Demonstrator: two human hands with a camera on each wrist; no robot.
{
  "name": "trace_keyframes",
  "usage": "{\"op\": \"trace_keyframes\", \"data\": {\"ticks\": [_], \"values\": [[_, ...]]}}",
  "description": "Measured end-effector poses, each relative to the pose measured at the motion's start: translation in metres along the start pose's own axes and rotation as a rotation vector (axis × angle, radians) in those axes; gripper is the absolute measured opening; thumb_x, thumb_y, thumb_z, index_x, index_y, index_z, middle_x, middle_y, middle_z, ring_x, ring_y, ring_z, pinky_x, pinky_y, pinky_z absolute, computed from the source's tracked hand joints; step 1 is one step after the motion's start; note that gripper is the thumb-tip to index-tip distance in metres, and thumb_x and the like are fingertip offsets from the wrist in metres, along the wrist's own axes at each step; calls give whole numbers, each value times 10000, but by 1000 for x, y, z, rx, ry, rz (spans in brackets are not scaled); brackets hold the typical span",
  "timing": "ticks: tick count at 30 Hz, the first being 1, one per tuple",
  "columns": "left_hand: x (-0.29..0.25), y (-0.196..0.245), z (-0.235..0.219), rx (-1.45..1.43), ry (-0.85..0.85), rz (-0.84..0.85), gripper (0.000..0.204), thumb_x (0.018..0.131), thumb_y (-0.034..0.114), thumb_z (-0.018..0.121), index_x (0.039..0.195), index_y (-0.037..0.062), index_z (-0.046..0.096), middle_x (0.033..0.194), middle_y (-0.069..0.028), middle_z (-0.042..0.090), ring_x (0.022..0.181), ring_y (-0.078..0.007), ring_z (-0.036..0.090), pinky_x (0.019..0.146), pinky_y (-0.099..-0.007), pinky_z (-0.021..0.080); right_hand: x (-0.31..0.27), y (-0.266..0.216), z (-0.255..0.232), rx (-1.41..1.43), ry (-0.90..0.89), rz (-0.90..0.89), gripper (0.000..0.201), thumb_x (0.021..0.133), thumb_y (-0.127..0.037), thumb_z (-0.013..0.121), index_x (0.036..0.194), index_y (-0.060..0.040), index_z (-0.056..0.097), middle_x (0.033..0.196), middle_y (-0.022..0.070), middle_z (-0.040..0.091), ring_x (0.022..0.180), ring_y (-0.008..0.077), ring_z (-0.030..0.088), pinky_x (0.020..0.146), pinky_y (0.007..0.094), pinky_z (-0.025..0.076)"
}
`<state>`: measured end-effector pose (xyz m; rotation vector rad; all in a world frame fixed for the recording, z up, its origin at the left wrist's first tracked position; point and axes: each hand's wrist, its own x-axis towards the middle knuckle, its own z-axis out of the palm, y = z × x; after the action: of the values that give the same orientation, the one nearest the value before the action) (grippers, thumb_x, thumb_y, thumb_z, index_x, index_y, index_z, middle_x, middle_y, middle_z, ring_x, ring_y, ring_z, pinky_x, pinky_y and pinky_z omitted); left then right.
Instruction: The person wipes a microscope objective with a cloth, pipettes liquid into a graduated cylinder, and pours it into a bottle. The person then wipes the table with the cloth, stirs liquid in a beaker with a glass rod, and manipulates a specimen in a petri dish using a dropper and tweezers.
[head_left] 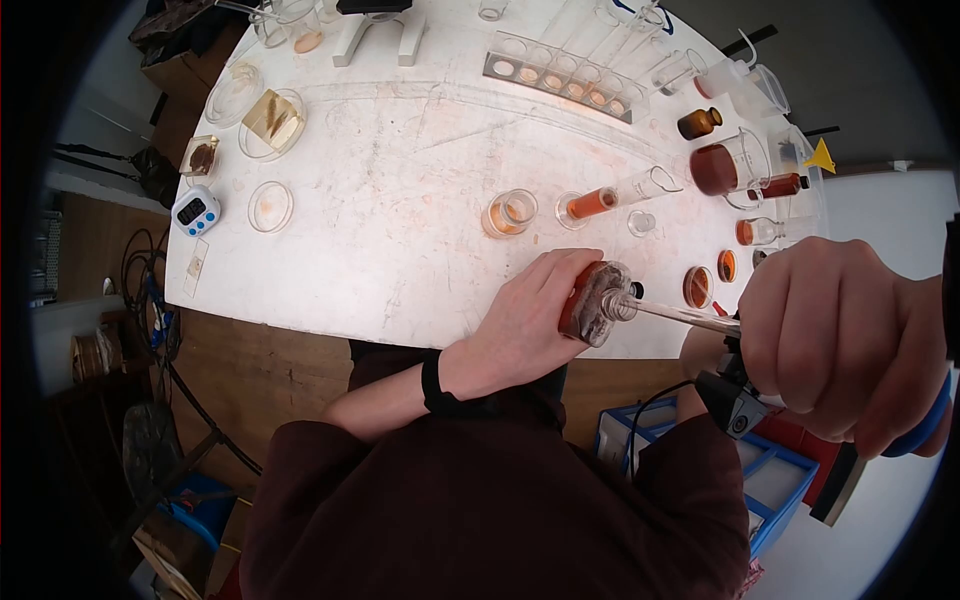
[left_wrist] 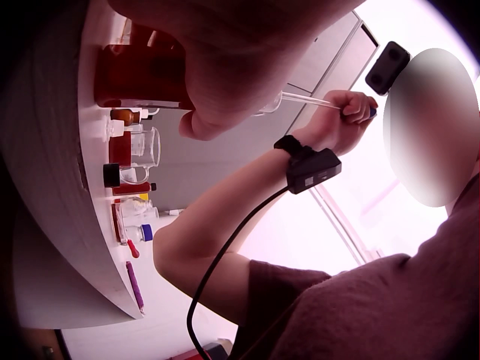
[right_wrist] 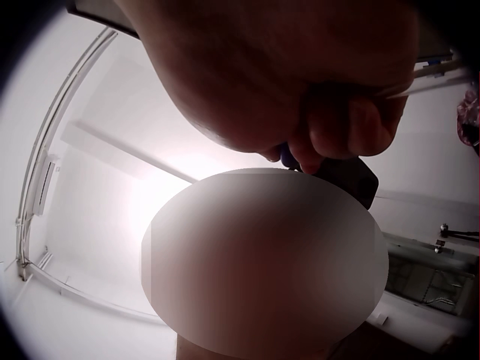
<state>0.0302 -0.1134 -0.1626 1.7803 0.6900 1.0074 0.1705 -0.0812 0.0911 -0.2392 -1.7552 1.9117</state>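
Note:
My left hand [head_left: 530,305] grips a clear glass bottle [head_left: 594,318] of reddish-brown liquid by the table's front edge. In the left wrist view the red liquid [left_wrist: 142,75] shows beside the thumb. Raised at the right, my right hand [head_left: 840,340] has its fingers curled round a long glass dropper [head_left: 685,316]. Its blue bulb [head_left: 918,425] pokes out below the fist. From the fist, the glass tube runs down to the bottle's mouth, where its lower end meets the neck. Both the right hand [right_wrist: 315,82] and part of the tube [right_wrist: 435,69] appear in the right wrist view.
Beyond the bottle stand a small jar [head_left: 510,213] and a measuring cylinder [head_left: 595,203] with orange contents. A test tube rack [head_left: 565,78] is farther back. Beakers, bottles and a brown bottle [head_left: 699,123] crowd the right side. A timer [head_left: 195,209] and petri dishes [head_left: 270,206] lie left.

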Motion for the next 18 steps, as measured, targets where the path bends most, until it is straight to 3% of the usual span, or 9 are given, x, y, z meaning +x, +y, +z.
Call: {"op": "trace_keyframes", "data": {"ticks": [18], "values": [[0, -1, 2, 14, 34, 37, 730, 778, 77, 839, 1420, 31, 495, 1281, -199, 608, 1164, -396, 625, 975, -456, 546, -21, -1, -1, 55, -33, -133, 161, 966, -60, 750, 830, 25, 759, 810, 138, 736, 558, 218, 654, 440, 280, 497]]}}
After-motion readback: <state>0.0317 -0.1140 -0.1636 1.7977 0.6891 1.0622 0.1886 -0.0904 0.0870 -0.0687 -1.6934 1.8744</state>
